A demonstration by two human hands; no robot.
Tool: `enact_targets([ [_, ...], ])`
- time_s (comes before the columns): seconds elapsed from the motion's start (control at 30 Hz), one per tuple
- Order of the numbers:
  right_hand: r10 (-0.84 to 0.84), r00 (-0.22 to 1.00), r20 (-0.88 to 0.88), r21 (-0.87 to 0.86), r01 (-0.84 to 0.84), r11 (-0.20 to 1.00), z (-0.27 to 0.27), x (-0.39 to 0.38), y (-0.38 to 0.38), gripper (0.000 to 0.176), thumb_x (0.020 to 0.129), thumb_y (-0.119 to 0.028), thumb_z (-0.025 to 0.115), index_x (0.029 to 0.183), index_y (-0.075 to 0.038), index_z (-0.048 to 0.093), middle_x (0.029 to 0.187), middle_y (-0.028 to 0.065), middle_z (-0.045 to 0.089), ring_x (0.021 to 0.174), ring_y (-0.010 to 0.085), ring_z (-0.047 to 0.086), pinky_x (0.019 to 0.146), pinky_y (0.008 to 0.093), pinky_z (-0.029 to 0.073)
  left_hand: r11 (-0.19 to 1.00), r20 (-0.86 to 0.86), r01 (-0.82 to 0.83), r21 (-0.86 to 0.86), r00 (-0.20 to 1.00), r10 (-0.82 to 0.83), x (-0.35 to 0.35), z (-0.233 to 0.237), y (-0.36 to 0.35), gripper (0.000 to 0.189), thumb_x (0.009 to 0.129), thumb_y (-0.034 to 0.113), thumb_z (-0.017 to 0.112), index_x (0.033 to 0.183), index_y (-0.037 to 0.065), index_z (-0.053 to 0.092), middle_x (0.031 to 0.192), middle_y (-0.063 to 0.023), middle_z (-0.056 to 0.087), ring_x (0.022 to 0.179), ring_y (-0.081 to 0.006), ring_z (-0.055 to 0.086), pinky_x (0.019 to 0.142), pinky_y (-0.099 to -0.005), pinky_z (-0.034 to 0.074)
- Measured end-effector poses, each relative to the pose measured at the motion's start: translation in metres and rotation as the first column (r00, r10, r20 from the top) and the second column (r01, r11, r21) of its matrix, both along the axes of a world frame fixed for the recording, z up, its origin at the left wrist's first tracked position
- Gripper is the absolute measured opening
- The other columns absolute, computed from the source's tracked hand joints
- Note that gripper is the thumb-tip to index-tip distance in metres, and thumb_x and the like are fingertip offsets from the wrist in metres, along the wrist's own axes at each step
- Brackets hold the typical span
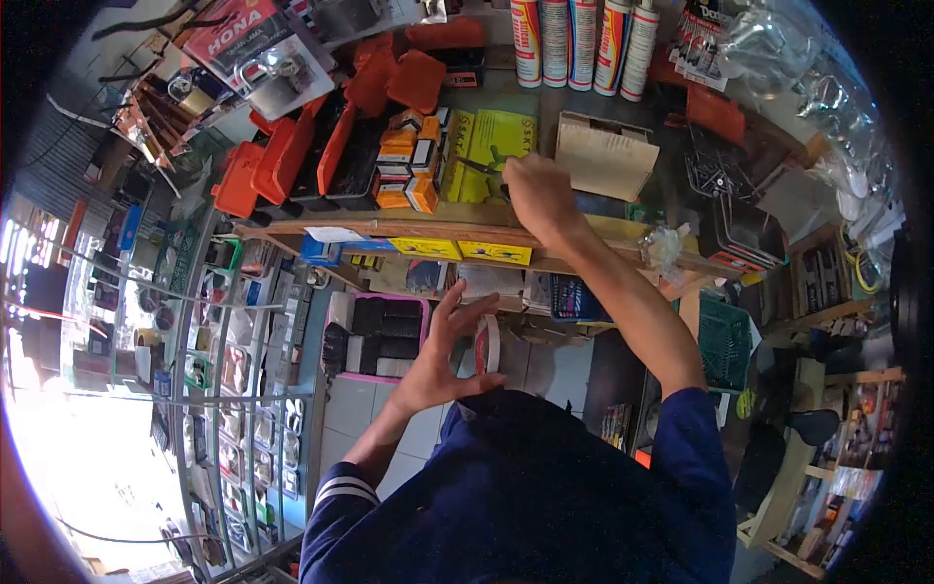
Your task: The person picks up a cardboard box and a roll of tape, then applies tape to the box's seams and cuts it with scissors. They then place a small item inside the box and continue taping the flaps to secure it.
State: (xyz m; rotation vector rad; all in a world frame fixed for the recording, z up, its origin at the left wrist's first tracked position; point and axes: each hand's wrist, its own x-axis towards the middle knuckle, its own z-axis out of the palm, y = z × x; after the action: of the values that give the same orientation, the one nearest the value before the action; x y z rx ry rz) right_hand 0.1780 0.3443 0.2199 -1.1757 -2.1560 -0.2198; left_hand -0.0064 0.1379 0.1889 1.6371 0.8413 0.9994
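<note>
My left hand (pixel 443 355) holds a tape roll (pixel 492 346) on edge between thumb and fingers, in front of my body. The roll has a pale outer rim and a red and white inner side. Over the wooden shelf, my right hand (pixel 541 200) is closed around a slim dark tool (pixel 479 166) that looks like scissors, its point toward the left. Most of its handle is hidden by the fingers. Beneath the tool lies a yellow-green SKY box (pixel 496 136). Just right of this hand stands an open cardboard box (pixel 605 161).
Orange and white small boxes (pixel 409 161) are stacked left of the yellow-green box, beside red-orange bins (pixel 277 170). Silicone tubes (pixel 555 44) stand at the back. A pink-edged tray (pixel 425 316) sits low on the left, and a green crate (pixel 725 341) on the right.
</note>
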Motion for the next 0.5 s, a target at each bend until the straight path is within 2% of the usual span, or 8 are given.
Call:
enact_targets([
  [0.07, -0.113, 0.972, 0.206, -0.204, 0.155, 0.967, 0.008, -0.007, -0.003, 0.006, 0.079, -0.005, 0.066, 0.078, 0.000, 0.068, 0.081, 0.0210, 0.068, 0.078, 0.0332, 0.070, 0.063, 0.0444, 0.058, 0.998, 0.008, 0.016, 0.059, 1.000, -0.017, 0.001, 0.007, 0.013, 0.124, 0.071, 0.007, 0.088, 0.157, 0.012, -0.001, 0.154, -0.0212, 0.035, 0.141, -0.0338, 0.039, 0.114, -0.0520, 0.034],
  [0.23, -0.090, 0.952, 0.292, -0.233, 0.162, 0.959, 0.009, 0.002, -0.008, 0.007, 0.082, -0.008, 0.068, 0.086, -0.003, 0.070, 0.088, 0.0153, 0.069, 0.086, 0.0311, 0.070, 0.070, 0.0428, 0.059, 0.995, 0.131, 0.101, 0.017, 0.986, -0.102, 0.004, 0.018, 0.034, 0.128, 0.069, 0.008, 0.089, 0.157, 0.014, -0.004, 0.159, -0.0228, 0.022, 0.138, -0.0371, 0.042, 0.112, -0.0537, 0.035],
  [0.3, 0.063, 0.984, -0.169, -0.096, -0.080, 0.992, 0.013, 0.010, -0.022, 0.017, 0.087, -0.013, 0.070, 0.101, -0.003, 0.067, 0.088, 0.0137, 0.068, 0.085, 0.0268, 0.069, 0.072, 0.0379, 0.057, 0.991, 0.186, 0.135, 0.010, 0.973, -0.135, 0.004, 0.022, 0.039, 0.130, 0.068, 0.008, 0.090, 0.157, 0.015, -0.004, 0.160, -0.0233, 0.018, 0.137, -0.0379, 0.043, 0.112, -0.0537, 0.036],
  [0.33, 0.060, 0.983, -0.172, -0.097, -0.078, 0.992, 0.026, 0.016, -0.034, 0.017, 0.087, -0.013, 0.070, 0.101, -0.003, 0.067, 0.088, 0.0137, 0.068, 0.085, 0.0268, 0.069, 0.072, 0.0379, 0.057, 0.988, 0.224, 0.155, -0.003, 0.963, -0.150, 0.004, 0.026, 0.040, 0.131, 0.067, 0.007, 0.090, 0.157, 0.015, -0.005, 0.161, -0.0232, 0.015, 0.137, -0.0386, 0.043, 0.111, -0.0535, 0.037],
  [0.37, 0.122, 0.904, -0.409, -0.338, -0.275, 0.900, 0.046, 0.023, -0.048, 0.024, 0.090, -0.015, 0.069, 0.110, -0.002, 0.065, 0.095, 0.0115, 0.069, 0.088, 0.0201, 0.068, 0.074, 0.0325, 0.055, 0.985, 0.262, 0.174, -0.011, 0.951, -0.165, 0.004, 0.028, 0.043, 0.133, 0.067, 0.007, 0.091, 0.157, 0.015, -0.005, 0.162, -0.0231, 0.012, 0.137, -0.0392, 0.043, 0.111, -0.0533, 0.037],
  [0.4, 0.099, 0.771, -0.629, -0.494, -0.494, 0.716, 0.054, 0.027, -0.061, 0.031, 0.093, -0.017, 0.069, 0.119, -0.001, 0.063, 0.102, 0.0093, 0.070, 0.091, 0.0134, 0.066, 0.075, 0.0272, 0.053, 0.984, 0.261, 0.176, -0.013, 0.951, -0.167, 0.003, 0.027, 0.045, 0.133, 0.067, 0.007, 0.091, 0.157, 0.015, -0.005, 0.162, -0.0231, 0.012, 0.137, -0.0392, 0.043, 0.111, -0.0533, 0.037],
  [0.43, 0.094, 0.771, -0.630, -0.496, -0.492, 0.716, 0.048, 0.029, -0.072, 0.031, 0.093, -0.017, 0.069, 0.119, -0.001, 0.063, 0.102, 0.0093, 0.070, 0.091, 0.0134, 0.066, 0.075, 0.0272, 0.053, 0.979, 0.295, 0.204, -0.022, 0.937, -0.189, 0.003, 0.026, 0.047, 0.133, 0.066, 0.006, 0.091, 0.158, 0.016, -0.006, 0.162, -0.0221, 0.010, 0.137, -0.0393, 0.043, 0.111, -0.0534, 0.038],
  [0.5, -0.032, 0.464, -0.885, -0.407, -0.740, 0.536, 0.036, 0.031, -0.090, 0.038, 0.095, -0.013, 0.067, 0.129, 0.000, 0.055, 0.109, 0.0095, 0.068, 0.094, 0.0085, 0.062, 0.080, 0.0233, 0.049, 0.970, 0.329, 0.242, -0.031, 0.919, -0.219, 0.005, 0.025, 0.050, 0.134, 0.066, 0.006, 0.091, 0.158, 0.016, -0.006, 0.163, -0.0211, 0.008, 0.137, -0.0394, 0.043, 0.110, -0.0535, 0.038],
])
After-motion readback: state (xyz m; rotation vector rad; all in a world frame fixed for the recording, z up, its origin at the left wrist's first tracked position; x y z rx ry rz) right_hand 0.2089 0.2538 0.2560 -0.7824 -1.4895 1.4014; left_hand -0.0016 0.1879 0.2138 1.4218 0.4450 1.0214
